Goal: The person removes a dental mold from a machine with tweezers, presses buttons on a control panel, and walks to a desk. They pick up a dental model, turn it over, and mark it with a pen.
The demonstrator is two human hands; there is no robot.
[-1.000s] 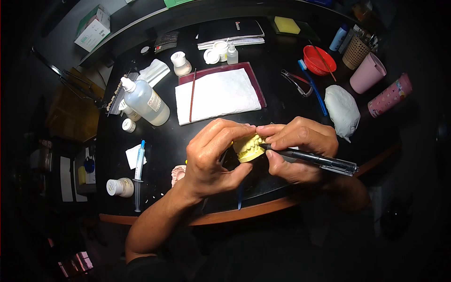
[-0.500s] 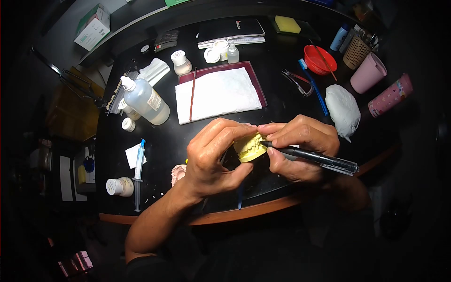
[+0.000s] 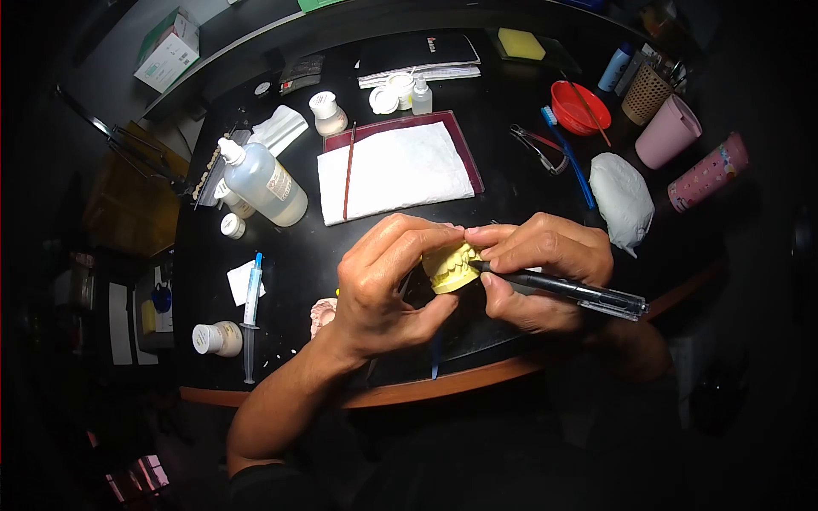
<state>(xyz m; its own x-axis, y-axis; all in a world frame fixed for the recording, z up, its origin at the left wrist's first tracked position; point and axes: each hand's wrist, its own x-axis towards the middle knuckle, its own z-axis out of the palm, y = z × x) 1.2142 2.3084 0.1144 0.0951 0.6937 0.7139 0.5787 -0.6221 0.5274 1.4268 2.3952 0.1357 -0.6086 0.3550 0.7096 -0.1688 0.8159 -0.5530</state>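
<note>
A yellow dental cast [image 3: 451, 271] with a row of teeth is held up above the near part of the black table. My left hand [image 3: 388, 277] is closed on it, fingers over the top and thumb at the base. My right hand [image 3: 545, 264] grips a black pen [image 3: 571, 288], its tip against the cast's right side by the teeth. A right fingertip also meets the top of the cast, close to the left fingertips. Behind my left wrist, a pink dental cast [image 3: 323, 316] lies partly hidden.
White folded paper [image 3: 400, 170] with a brush [image 3: 350, 170] lies beyond my hands. To the left stand a squeeze bottle [image 3: 264, 183], a syringe [image 3: 252, 319] and a jar [image 3: 217, 339]. On the right are a blue toothbrush [image 3: 568, 157], a red bowl [image 3: 579, 109] and a white lump [image 3: 620, 200].
The pen has shifted slightly left and down along the cast, and my right hand has moved a little with it. My left hand and the cast look nearly still.
</note>
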